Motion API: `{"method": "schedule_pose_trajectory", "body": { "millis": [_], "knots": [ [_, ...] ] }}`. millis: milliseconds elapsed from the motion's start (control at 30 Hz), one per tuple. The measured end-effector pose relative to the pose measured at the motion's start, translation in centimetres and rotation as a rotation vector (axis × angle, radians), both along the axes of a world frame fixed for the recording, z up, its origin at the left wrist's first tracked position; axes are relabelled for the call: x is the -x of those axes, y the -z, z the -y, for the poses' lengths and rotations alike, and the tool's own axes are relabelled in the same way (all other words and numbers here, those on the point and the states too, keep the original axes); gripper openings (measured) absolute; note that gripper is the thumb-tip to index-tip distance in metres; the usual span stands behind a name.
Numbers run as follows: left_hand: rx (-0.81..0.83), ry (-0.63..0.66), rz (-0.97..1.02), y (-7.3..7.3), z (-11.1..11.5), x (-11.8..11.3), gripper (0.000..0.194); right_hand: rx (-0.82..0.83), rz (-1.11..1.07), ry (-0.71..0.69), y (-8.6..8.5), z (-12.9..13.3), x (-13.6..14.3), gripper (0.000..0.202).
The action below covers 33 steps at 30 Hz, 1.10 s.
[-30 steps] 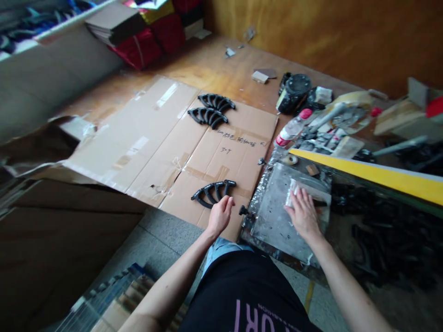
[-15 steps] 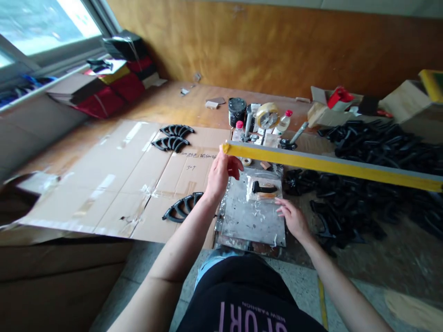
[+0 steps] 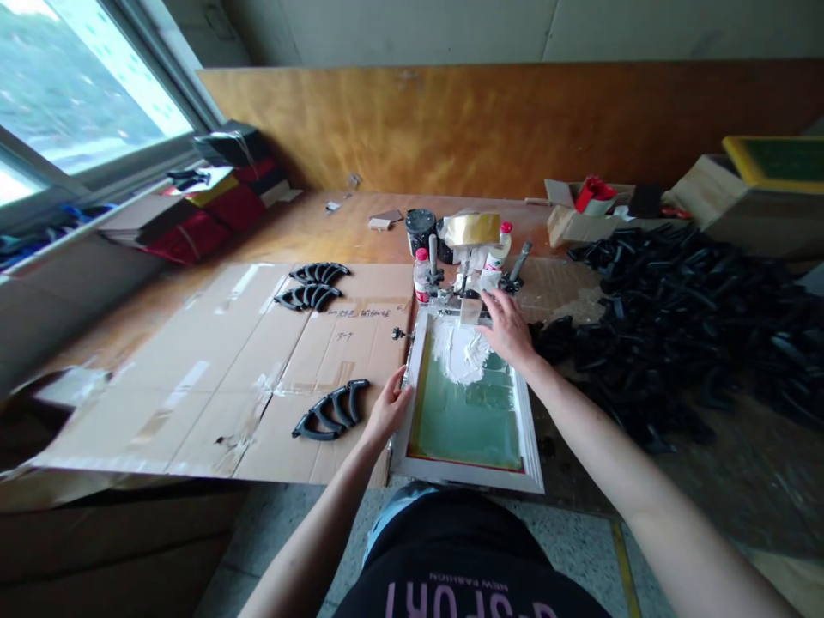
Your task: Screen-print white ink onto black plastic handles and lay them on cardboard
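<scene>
A screen-printing frame point(image 3: 534, 459) lies flat in front of me, with green mesh and a smear of white ink point(image 3: 469, 365) towards its far end. My left hand point(image 3: 388, 408) is at the frame's left edge, thumb and fingers closed about the rim. Over the far right part of the screen, my right hand point(image 3: 508, 330) has its fingers apart, close beside a pale squeegee point(image 3: 470, 311) that stands in the ink; whether they touch is unclear. The metal plate and the black part seen earlier are hidden beneath the frame.
Black curved parts point(image 3: 325, 412) lie in groups on the cardboard point(image 3: 212, 378) to the left. A large heap of black parts point(image 3: 682, 318) is on the right. Behind the frame stand clamps point(image 3: 433, 257), bottles point(image 3: 421, 275), a tape roll point(image 3: 473, 230) and a black tub point(image 3: 421, 227).
The frame has swung down from its raised position to lie flat over the plate. My left hand came down with it to the left edge; my right hand moved up and forward to the squeegee.
</scene>
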<state>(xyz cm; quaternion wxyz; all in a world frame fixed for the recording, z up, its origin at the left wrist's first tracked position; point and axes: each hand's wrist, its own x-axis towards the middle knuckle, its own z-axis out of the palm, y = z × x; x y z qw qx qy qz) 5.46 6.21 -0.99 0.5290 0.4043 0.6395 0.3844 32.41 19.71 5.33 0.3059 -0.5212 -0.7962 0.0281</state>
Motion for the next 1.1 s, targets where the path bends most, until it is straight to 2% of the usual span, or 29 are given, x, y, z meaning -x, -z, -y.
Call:
{"method": "schedule_pose_trajectory", "body": {
  "millis": [100, 200, 333, 400, 467, 600, 733, 833, 933, 1033, 1100],
  "knots": [
    [0.011, 0.023, 0.003, 1.6, -0.3, -0.2, 0.072, 0.148, 0.213, -0.054, 0.6, -1.8, 1.9, 0.034],
    [0.017, 0.021, 0.000, 2.2, -0.3, -0.1, 0.070, 0.253, 0.346, -0.052, 1.6, -2.0, 1.8, 0.012],
    [0.011, 0.012, -0.032, 2.6, -0.2, -0.1, 0.066, 0.250, 0.419, 0.060, 2.2, -0.4, 1.7, 0.015],
    [-0.008, 0.015, -0.049, 2.7, -0.1, -0.2, 0.064, 0.256, 0.447, 0.039, 2.1, 1.1, 2.3, 0.018],
    [-0.018, 0.023, -0.062, 2.6, -0.1, -0.3, 0.062, 0.267, 0.474, -0.065, 1.9, 2.8, 2.9, 0.020],
    [-0.004, 0.012, -0.053, 2.2, 0.0, -0.4, 0.061, 0.267, 0.509, -0.386, 0.9, 5.6, 2.4, 0.021],
    [-0.008, -0.012, 0.003, 1.9, 0.0, -0.4, 0.061, 0.246, 0.468, -0.547, -0.4, 5.4, 0.9, 0.016],
    [-0.003, -0.016, 0.009, 1.6, 0.0, -0.5, 0.060, 0.225, 0.397, -0.474, -0.2, 4.3, 1.0, 0.015],
    [0.006, -0.026, 0.011, 1.1, 0.0, -0.5, 0.061, 0.127, 0.390, -0.377, 1.2, 4.7, 1.5, 0.018],
    [0.006, -0.026, 0.022, 0.8, 0.0, -0.6, 0.061, 0.082, 0.408, -0.424, 2.1, 6.3, 1.2, 0.020],
    [0.006, -0.032, 0.031, 0.5, 0.0, -0.7, 0.062, 0.105, 0.393, -0.448, 1.6, 6.4, 1.0, 0.017]
  ]
}}
